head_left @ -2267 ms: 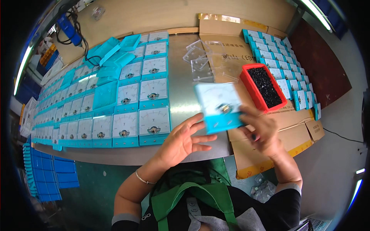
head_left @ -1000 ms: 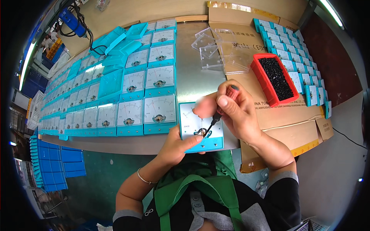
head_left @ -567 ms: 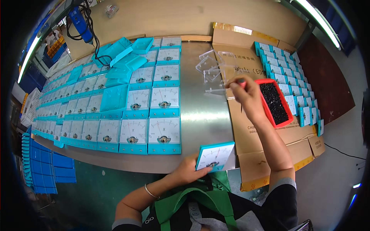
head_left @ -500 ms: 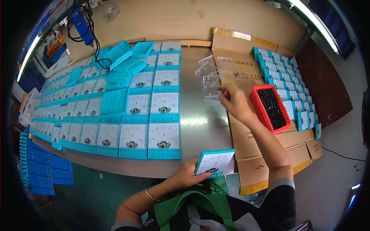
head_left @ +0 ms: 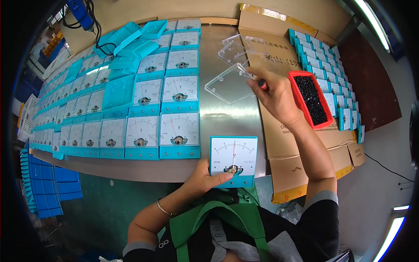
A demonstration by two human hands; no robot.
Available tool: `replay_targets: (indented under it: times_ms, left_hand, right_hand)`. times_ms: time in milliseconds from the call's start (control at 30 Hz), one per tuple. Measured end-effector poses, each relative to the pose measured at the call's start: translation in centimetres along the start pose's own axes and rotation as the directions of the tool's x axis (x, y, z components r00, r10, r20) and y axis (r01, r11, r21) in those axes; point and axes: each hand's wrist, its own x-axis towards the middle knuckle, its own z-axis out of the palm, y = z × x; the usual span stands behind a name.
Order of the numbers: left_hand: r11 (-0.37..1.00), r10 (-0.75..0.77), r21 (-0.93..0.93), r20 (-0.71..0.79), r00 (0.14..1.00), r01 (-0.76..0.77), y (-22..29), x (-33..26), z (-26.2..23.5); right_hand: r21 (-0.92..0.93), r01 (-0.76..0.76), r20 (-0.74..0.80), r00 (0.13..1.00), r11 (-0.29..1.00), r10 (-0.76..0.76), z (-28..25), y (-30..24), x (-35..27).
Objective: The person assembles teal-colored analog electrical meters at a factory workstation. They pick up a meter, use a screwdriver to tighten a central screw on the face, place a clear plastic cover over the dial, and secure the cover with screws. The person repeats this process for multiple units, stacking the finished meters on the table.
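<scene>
the clear cover (head_left: 230, 83), pinched by the right hand (head_left: 276, 99) beyond the meter (head_left: 233, 161) that the left hand (head_left: 205, 178) grips at the table edge, is best lowered squarely onto its face.

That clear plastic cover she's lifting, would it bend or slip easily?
The clear cover probably stays stiff: pinched at one corner by the right hand, it holds flat. It looks thin, so likely light. Its glossy surface may be slippery.
</scene>
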Motion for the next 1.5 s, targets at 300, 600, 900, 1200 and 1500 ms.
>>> replay_targets:
  times_ms: [300,600,900,1200,1500]
  left_hand:
    - [1.0,-0.019,0.01,0.006,1.0,0.019,-0.6,-0.6,1.7]
    - [0.94,-0.049,-0.342,-0.124,0.991,0.004,0.7,-1.2,1.8]
    - [0.902,-0.025,-0.431,-0.105,0.994,-0.023,0.6,0.5,2.6]
    - [0.904,-0.042,-0.428,-0.139,0.989,-0.022,0.7,0.5,3.0]
    - [0.91,-0.045,-0.413,-0.153,0.987,-0.022,0.4,0.4,2.8]
  right_hand:
    - [0.055,0.193,0.616,0.766,0.98,-0.185,0.1,0.5,0.8]
    - [0.713,0.027,-0.067,0.997,0.7,0.029,-3.1,-3.0,-4.3]
    - [0.998,0.054,-0.056,0.998,0.045,0.03,-1.7,-7.0,-8.9]
    - [0.989,0.079,-0.081,0.997,0.126,0.007,-0.6,-6.7,-9.4]
    - [0.984,0.108,-0.108,0.994,0.142,-0.006,-1.2,-6.9,-9.3]
